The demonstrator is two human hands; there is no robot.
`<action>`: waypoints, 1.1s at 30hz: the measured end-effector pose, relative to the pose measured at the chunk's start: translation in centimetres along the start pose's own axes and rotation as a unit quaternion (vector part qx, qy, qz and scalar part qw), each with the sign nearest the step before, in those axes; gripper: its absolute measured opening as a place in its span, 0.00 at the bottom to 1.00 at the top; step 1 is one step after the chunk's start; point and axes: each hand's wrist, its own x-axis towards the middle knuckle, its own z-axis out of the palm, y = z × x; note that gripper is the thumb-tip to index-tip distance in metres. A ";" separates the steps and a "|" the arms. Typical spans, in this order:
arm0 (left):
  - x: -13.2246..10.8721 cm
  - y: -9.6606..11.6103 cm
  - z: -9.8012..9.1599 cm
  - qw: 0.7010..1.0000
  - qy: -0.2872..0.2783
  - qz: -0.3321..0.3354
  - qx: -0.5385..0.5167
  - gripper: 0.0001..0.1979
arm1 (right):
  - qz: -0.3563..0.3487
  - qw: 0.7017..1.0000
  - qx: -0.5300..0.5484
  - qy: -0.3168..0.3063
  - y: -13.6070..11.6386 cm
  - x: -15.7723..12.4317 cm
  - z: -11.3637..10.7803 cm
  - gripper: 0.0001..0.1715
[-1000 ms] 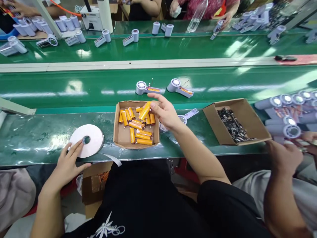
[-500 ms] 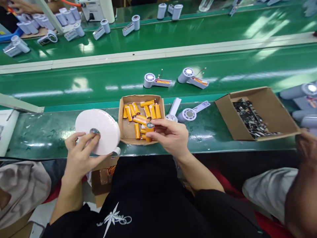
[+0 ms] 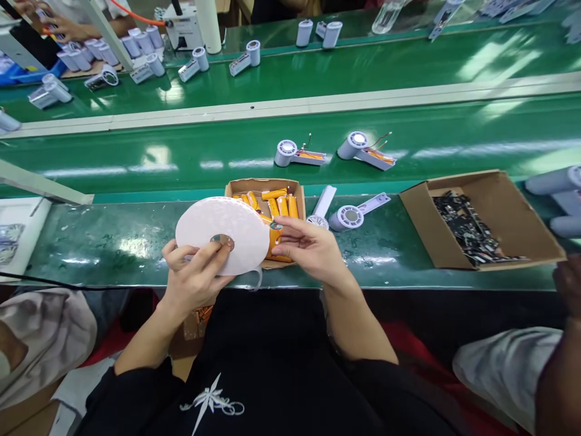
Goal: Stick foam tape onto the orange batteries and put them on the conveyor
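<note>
A large white roll of tape point(image 3: 200, 224) is gripped by my left hand point(image 3: 193, 272), with fingers at its centre hole. A loose strip of it curls down at the lower right. My right hand point(image 3: 313, 248) pinches an orange battery cell point(image 3: 275, 235) between thumb and fingers, right by the roll's edge; whether the two touch I cannot tell. Behind them a shallow cardboard box point(image 3: 301, 197) holds several more orange battery cells point(image 3: 274, 194), partly hidden by the roll. To its right lie two lilac handheld fan parts point(image 3: 350, 217) with their handles extended.
Two fan bodies point(image 3: 287, 153) with wires and orange cells sit on the green conveyor point(image 3: 190, 151). A cardboard box point(image 3: 447, 254) of small dark parts stands at the right. Lilac housings point(image 3: 252, 53) line the far belt. Another person's hand point(image 3: 569, 281) shows at the right edge.
My left hand has brought the tape roll rightward, up to the battery cell, and it now covers part of the box. My right hand still pinches the cell. The view has shifted slightly.
</note>
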 end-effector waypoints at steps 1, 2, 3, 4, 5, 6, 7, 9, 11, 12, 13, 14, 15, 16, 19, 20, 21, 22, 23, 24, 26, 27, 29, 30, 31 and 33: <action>0.2 0.6 0.2 1.000 -0.004 -0.001 0.005 0.32 | -0.002 1.000 0.007 0.029 0.2 0.1 0.1 0.35; 0.3 1.2 0.4 1.000 -0.004 -0.006 0.012 0.35 | -0.009 0.998 0.019 0.066 0.4 0.2 0.4 0.36; 0.5 1.9 0.7 1.000 0.003 -0.015 0.021 0.38 | -0.019 0.994 0.034 0.106 0.7 0.2 1.0 0.35; 0.6 2.5 1.0 0.999 0.018 -0.025 0.029 0.40 | -0.028 0.988 0.051 0.142 1.0 0.1 1.6 0.36; 0.6 3.1 1.4 0.998 0.038 -0.036 0.037 0.42 | -0.036 0.982 0.065 0.171 1.3 0.0 2.2 0.37; 0.7 3.5 1.6 0.996 0.056 -0.047 0.044 0.43 | -0.039 0.979 0.072 0.188 1.5 -0.1 2.6 0.40; 0.7 3.7 1.8 0.995 0.068 -0.053 0.048 0.44 | -0.036 0.979 0.071 0.189 1.6 -0.1 2.8 0.43; 0.9 3.4 1.8 0.996 0.065 -0.043 0.050 0.43 | -0.014 0.989 0.047 0.141 1.2 -0.1 2.3 0.47; 1.1 2.3 1.2 0.998 0.038 -0.007 0.050 0.42 | 0.014 0.998 0.008 0.059 0.1 0.1 0.8 0.44; 1.2 1.7 0.8 0.998 0.024 0.013 0.049 0.42 | 0.026 0.999 -0.012 0.020 -0.5 0.3 -0.1 0.41; 1.4 1.1 0.3 0.998 0.013 0.031 0.048 0.42 | 0.034 0.999 -0.028 -0.010 -1.2 0.5 -1.0 0.40; 1.7 0.6 -0.1 0.998 0.004 0.046 0.045 0.42 | 0.038 0.998 -0.038 -0.028 -1.8 0.8 -1.8 0.39; 1.9 0.3 -0.4 0.998 -0.003 0.057 0.037 0.41 | 0.038 0.998 -0.041 -0.036 -2.3 1.1 -2.4 0.39; 2.2 0.2 -0.7 0.998 -0.013 0.063 0.028 0.41 | 0.035 0.998 -0.036 -0.031 -2.7 1.5 -2.8 0.38; 3.2 1.5 -0.5 0.997 0.014 0.070 0.041 0.39 | -0.005 0.998 0.032 0.048 -2.5 2.1 -1.9 0.39; 3.7 2.3 -0.2 0.995 0.044 0.070 0.063 0.38 | -0.025 0.993 0.067 0.088 -2.1 2.1 -0.9 0.40; 4.1 3.3 0.1 0.991 0.077 0.066 0.090 0.37 | -0.049 0.984 0.104 0.133 -1.5 2.0 0.4 0.41; 4.4 4.4 0.5 0.986 0.105 0.058 0.113 0.36 | -0.072 0.971 0.137 0.181 -0.8 1.8 1.8 0.41; 4.7 5.4 0.8 0.982 0.130 0.046 0.126 0.36 | -0.092 0.956 0.163 0.226 -0.2 1.6 3.1 0.41; 4.7 6.4 1.1 0.981 0.144 0.031 0.128 0.37 | -0.109 0.942 0.180 0.260 0.3 1.4 4.0 0.40; 4.1 7.4 1.1 0.984 0.144 0.022 0.100 0.40 | -0.134 0.932 0.180 0.284 0.5 1.4 3.9 0.41; 3.2 7.2 0.9 0.989 0.124 0.033 0.077 0.41 | -0.149 0.934 0.163 0.280 0.2 1.7 2.5 0.42; 0.8 5.1 0.2 0.997 0.055 0.052 0.029 0.43 | -0.194 0.938 0.104 0.268 -1.3 2.3 -2.6 0.41; -0.8 3.3 -0.2 0.999 0.015 0.043 0.013 0.44 | -0.227 0.930 0.069 0.282 -2.2 2.6 -5.8 0.37; -2.5 1.0 -0.5 1.000 -0.017 0.018 0.001 0.45 | -0.260 0.917 0.036 0.300 -3.1 2.6 -9.0 0.32; -5.6 -4.1 -0.7 0.996 -0.051 -0.069 -0.011 0.45 | -0.312 0.890 -0.001 0.332 -4.1 1.8 -14.3 0.28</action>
